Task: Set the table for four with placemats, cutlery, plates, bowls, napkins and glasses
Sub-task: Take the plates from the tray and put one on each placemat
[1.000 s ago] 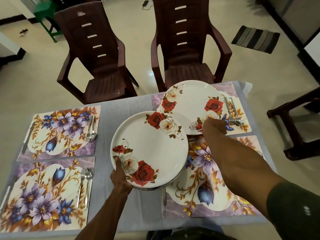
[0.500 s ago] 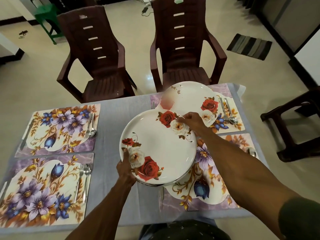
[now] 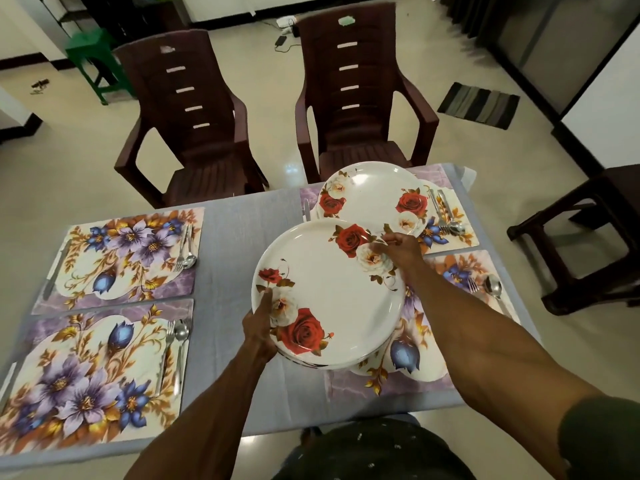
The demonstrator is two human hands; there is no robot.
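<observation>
Hands [image 3: 258, 329] [image 3: 400, 251] grip white rose-printed plate stack [image 3: 329, 292], thumbs on its rim.

the stack of plates [image 3: 329, 292] hides most of the near right placemat [image 3: 415, 372]; how many plates lie under the top one cannot be told, and the left hand [image 3: 258, 332] fingers are tucked beneath it

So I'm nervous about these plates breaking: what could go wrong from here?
The stack of plates is held in the air by the left hand at one edge only; as the right hand pinches the top plate at the far rim, the stack could tip or slip. It hangs partly past the near right placemat, so a drop could hit the table's bare part. Lowered carelessly, a plate might knock the fork and spoon beside it.
</observation>
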